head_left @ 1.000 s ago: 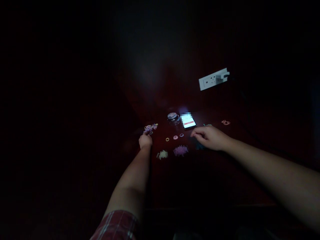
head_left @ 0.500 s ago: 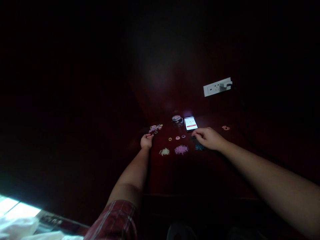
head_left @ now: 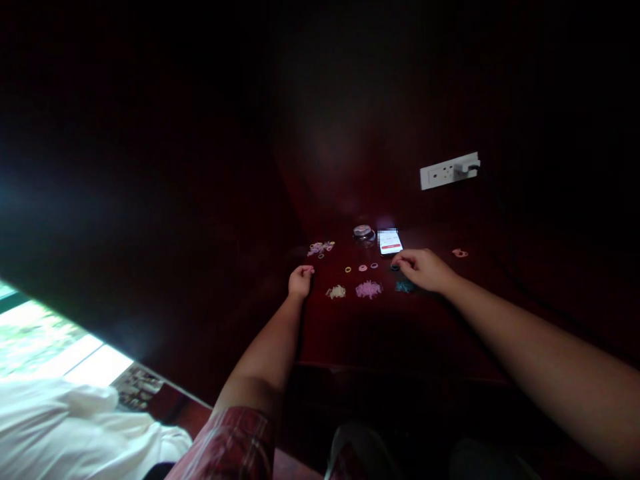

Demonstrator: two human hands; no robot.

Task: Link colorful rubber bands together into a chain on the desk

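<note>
My left hand (head_left: 301, 282) rests at the table's left side, fingers closed; whatever may be in them is too small to make out. At the right, my right hand (head_left: 425, 269) pinches at a dark small hair tie (head_left: 395, 267). In the same row lie single ties: yellow (head_left: 348, 270), pink (head_left: 363, 268) and lilac (head_left: 374, 265). Nearer me are heaps of small bands: a pale yellow heap (head_left: 337, 292), a pink-purple heap (head_left: 369, 289) and a teal heap (head_left: 404, 287), partly behind my right hand. A mixed pile (head_left: 320, 249) lies beyond my left hand.
A round clear jar (head_left: 363, 233) stands at the back beside a lit phone (head_left: 390, 242). An orange-pink item (head_left: 460, 253) lies to the right. On the wall is a socket panel (head_left: 450, 171) with a plugged-in cable. White cloth (head_left: 75, 427) shows at lower left.
The view has tilted, showing more window and white cloth at lower left. My right hand stays at the dark tie. The pale bit seen earlier at my left fingertips is less distinct.
</note>
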